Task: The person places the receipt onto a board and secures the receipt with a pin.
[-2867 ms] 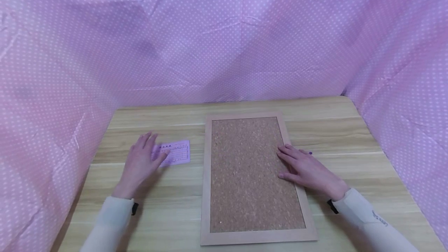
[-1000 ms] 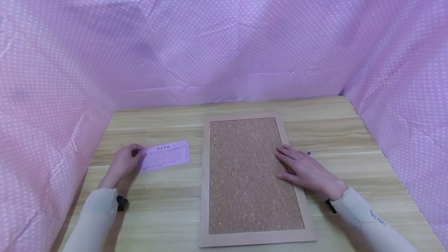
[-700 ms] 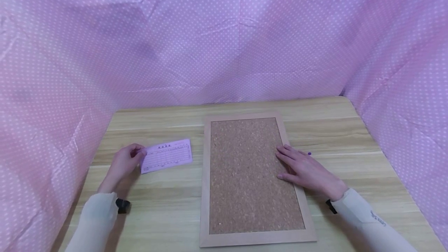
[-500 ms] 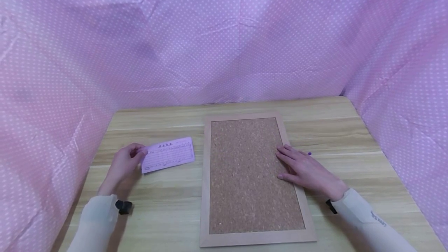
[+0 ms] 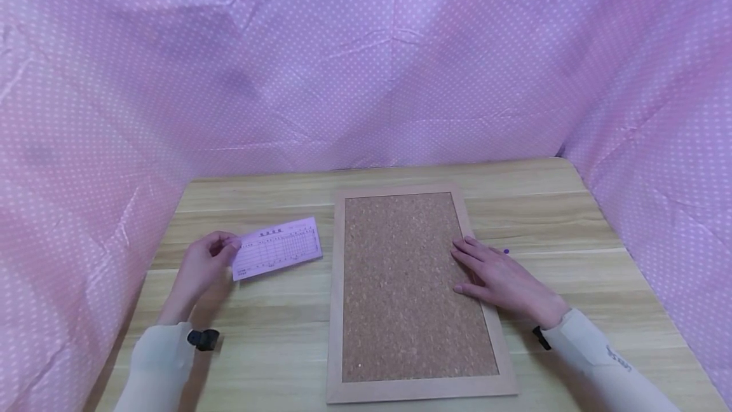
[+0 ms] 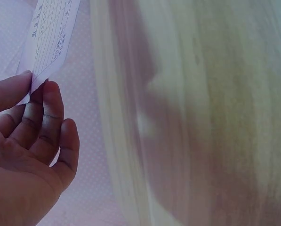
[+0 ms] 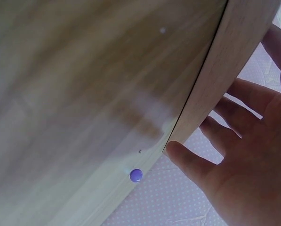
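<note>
Wood-grain worktop (image 5: 274,329) with rounded far corners; polka-dot curtain (image 5: 366,81) close behind the far edge and along both sides. Near the middle, a framed cork board (image 5: 417,285), lying flat, long sides pointing away from the person, near edge close to the bottom of the head view. Left of it, a printed pink paper slip (image 5: 277,250) at a slant, right end near the frame, with only a narrow band of wood between; wider wood beyond and on the near side. Right of the board, a small round purple object (image 5: 506,251), just beyond the right hand (image 5: 503,278).

Slip pinched at its left end between thumb and fingers of the left hand (image 5: 203,266). Right hand grasping nothing: fingers extended across the frame's right rail, tips over the cork. Pressure there, impossible to tell.
</note>
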{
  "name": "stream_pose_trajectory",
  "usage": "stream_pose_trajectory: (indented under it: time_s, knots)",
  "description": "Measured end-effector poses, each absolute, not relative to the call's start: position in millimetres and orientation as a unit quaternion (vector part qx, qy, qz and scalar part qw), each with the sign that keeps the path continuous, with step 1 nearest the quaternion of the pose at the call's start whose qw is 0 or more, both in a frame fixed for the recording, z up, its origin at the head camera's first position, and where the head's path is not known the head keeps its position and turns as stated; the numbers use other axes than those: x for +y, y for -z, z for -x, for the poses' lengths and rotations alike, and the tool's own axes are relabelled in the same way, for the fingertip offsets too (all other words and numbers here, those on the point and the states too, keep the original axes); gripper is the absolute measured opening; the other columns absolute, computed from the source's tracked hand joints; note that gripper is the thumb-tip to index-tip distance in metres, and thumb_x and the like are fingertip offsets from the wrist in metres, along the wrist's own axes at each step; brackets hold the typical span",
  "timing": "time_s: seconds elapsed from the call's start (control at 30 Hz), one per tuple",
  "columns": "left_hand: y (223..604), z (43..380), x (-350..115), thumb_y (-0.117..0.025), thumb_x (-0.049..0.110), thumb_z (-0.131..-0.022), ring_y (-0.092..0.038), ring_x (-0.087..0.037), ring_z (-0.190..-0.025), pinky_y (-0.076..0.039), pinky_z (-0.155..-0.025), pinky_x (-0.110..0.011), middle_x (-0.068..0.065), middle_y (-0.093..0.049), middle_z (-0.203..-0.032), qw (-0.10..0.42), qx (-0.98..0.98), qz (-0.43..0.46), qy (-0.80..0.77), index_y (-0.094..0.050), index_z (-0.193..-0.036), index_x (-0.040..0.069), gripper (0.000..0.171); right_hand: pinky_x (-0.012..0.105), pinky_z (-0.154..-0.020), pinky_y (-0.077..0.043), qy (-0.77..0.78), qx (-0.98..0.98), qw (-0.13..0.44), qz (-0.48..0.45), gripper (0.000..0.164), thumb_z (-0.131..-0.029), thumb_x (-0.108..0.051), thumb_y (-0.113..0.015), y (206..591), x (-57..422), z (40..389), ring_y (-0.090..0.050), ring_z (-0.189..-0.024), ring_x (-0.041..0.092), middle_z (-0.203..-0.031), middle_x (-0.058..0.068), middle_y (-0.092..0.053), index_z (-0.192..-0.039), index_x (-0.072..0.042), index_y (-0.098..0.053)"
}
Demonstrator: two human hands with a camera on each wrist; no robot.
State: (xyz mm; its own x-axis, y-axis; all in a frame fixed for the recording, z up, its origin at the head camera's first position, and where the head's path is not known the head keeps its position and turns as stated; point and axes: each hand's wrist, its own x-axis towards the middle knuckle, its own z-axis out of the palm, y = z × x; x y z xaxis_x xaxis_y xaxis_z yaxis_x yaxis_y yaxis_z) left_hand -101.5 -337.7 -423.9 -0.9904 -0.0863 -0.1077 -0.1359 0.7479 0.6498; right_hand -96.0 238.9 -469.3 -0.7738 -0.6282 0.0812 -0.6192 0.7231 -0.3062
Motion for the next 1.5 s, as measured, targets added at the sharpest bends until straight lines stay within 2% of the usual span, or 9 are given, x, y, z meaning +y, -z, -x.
stream_pose_trajectory:
  time_s: [0.37, 0.9, 1.5]
  knots:
    - [418.2, 96.5, -329.4, -0.058, 0.022, -0.107, -0.058, -0.024, -0.094, -0.049, -0.07, -0.017, -0.022, -0.068, -0.111, -0.002, 0.928, 0.055, -0.368, -0.066, -0.12, -0.006, 0.032, 0.065, -0.107, -0.041, 0.156, 0.928, 0.012, 0.337, 0.072, -0.097, -0.046, -0.07, 468.5, 238.4, 95.5, -0.042, -0.144, 0.043, -0.157, 0.02, -0.046, -0.149, 0.001, -0.052]
    - [414.5, 87.8, -300.8, -0.061, 0.025, -0.106, -0.06, -0.017, -0.091, -0.051, -0.072, -0.016, -0.019, -0.069, -0.111, -0.019, 0.91, 0.045, -0.411, -0.067, -0.118, -0.004, 0.032, 0.065, -0.107, -0.041, 0.155, 0.928, 0.012, 0.338, 0.071, -0.098, -0.046, -0.069, 469.9, 238.5, 95.7, -0.042, -0.144, 0.044, -0.157, 0.019, -0.046, -0.149, 0.001, -0.052]
    - [410.6, 81.8, -260.6, -0.066, 0.019, -0.103, -0.06, -0.023, -0.091, -0.05, -0.073, -0.021, -0.014, -0.07, -0.106, -0.013, 0.89, 0.023, -0.455, -0.07, -0.113, -0.001, 0.023, 0.063, -0.109, -0.04, 0.159, 0.926, 0.009, 0.342, 0.071, -0.098, -0.044, -0.07, 469.9, 238.7, 95.7, -0.042, -0.144, 0.044, -0.156, 0.021, -0.046, -0.148, 0.002, -0.053]
